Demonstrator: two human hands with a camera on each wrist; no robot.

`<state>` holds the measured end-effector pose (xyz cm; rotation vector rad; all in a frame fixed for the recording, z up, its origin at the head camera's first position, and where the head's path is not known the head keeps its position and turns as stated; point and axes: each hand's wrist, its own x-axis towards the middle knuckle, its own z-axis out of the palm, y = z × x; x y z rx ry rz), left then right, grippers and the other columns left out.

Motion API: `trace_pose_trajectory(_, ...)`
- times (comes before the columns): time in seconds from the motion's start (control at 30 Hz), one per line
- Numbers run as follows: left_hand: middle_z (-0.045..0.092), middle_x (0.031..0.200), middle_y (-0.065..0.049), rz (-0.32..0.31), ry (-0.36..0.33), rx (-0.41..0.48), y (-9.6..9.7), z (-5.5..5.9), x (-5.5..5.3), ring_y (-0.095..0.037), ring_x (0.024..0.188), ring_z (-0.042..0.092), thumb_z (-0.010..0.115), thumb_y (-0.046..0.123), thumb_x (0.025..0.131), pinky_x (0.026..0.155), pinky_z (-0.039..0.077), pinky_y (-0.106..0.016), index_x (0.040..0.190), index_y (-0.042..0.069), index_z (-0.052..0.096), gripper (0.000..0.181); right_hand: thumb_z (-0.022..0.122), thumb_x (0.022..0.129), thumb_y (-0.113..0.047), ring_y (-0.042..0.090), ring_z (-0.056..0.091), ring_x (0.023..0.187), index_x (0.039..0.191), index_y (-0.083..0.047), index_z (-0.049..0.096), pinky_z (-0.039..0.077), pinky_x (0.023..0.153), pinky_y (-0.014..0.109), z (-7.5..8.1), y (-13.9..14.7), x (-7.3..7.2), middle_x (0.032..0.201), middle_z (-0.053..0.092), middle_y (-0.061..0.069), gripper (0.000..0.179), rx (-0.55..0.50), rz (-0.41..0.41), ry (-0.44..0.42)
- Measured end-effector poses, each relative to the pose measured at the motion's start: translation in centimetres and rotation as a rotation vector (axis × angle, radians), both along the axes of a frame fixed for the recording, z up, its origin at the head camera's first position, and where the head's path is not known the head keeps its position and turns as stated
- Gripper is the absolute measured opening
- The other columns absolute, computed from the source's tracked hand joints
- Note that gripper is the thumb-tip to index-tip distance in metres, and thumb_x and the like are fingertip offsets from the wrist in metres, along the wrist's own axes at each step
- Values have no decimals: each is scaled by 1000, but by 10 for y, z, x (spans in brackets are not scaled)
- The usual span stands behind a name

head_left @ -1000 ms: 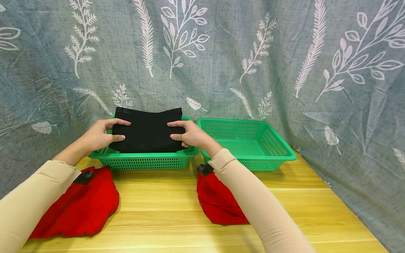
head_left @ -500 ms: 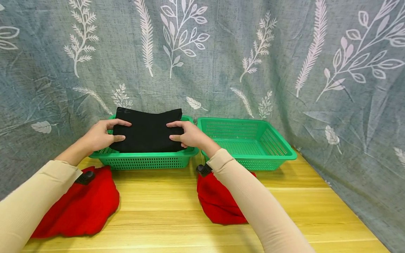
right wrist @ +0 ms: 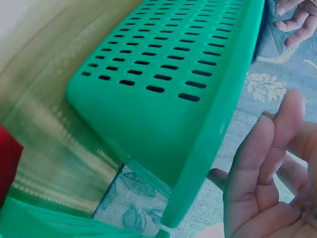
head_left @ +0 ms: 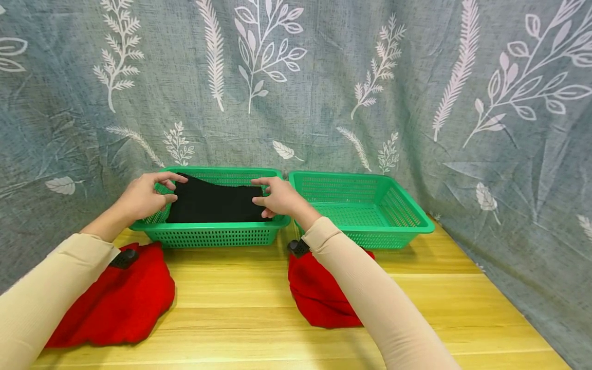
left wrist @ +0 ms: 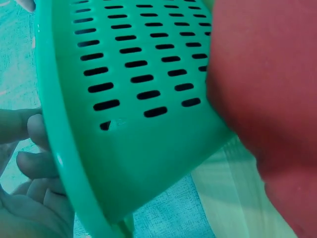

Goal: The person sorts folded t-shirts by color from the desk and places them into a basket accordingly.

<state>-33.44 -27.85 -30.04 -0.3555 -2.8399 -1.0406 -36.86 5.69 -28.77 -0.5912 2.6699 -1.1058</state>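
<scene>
Backdrop: grey-blue curtain (head_left: 324, 77) with white leaf-and-sprig print, behind and to the right of the work. Wood-grain worktop (head_left: 231, 293) in front of it. Two slotted green plastic baskets stand side by side at the rear of the worktop: left basket (head_left: 213, 238), lying below both hands, and right basket (head_left: 384, 240), its slotted floor showing. Cream left sleeve (head_left: 51, 293) and right sleeve (head_left: 374, 293) reach in from the near side. Left red cloth (head_left: 134, 303) is bunched and partly covered by its sleeve; right red cloth (head_left: 319, 295) likewise. Black cloth (head_left: 215, 205) lies inside the left basket, rear left corner raised, lower part hidden by the front rim. Left hand (head_left: 145, 195) is over the basket's left end, fingers wide, forefinger at the raised corner; contact cannot be told. Right hand (head_left: 282, 198) is over the right end, thumb and forefinger apart beside the cloth's edge; contact again unclear. Smallest: a black fitting (head_left: 124, 258) by the left cuff.
</scene>
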Motion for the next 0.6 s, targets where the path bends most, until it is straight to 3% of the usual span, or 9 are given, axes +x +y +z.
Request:
trace_pose_trajectory(0.03, 57, 140, -25, 1, 5, 3, 0, 1, 0, -27, 73, 68, 64, 7, 105, 53, 41, -32, 151, 16, 60, 47, 68, 108, -18, 34, 78, 77, 163, -23, 48, 66, 85, 43, 1, 1, 0, 165, 45, 26, 59, -6, -5, -4)
trace_pose_trajectory(0.17, 58, 139, -24, -1, 13, 3, 0, 3, 2, -30, 78, 70, 63, 10, 106, 56, 45, -34, 150, 16, 61, 45, 67, 108, -19, 44, 78, 91, 162, -22, 50, 65, 91, 50, 3, 3, 1, 163, 48, 24, 57, -16, -11, 2)
trace_pose_trajectory(0.27, 59, 138, -24, -4, 5, 2, 1, 5, 3, -33, 79, 71, 62, 9, 106, 55, 45, -34, 150, 16, 61, 44, 68, 108, -19, 38, 78, 81, 161, -23, 50, 65, 90, 50, 4, 4, 3, 161, 50, 23, 57, -12, -7, 7)
trace_pose_trajectory(0.43, 60, 137, -25, -9, -5, 4, 2, 6, 5, -34, 78, 70, 62, 9, 107, 54, 44, -34, 151, 15, 60, 45, 69, 107, -19, 17, 72, 61, 160, -23, 51, 64, 91, 52, 5, 5, 5, 159, 53, 21, 56, -14, 0, 7)
trace_pose_trajectory(0.6, 62, 138, -26, -23, 1, 5, 1, 7, 9, -34, 77, 69, 61, 10, 107, 53, 44, -34, 152, 15, 59, 45, 69, 107, -20, 29, 76, 70, 160, -22, 51, 66, 86, 47, 7, 4, 9, 157, 56, 21, 57, -13, 21, 18)
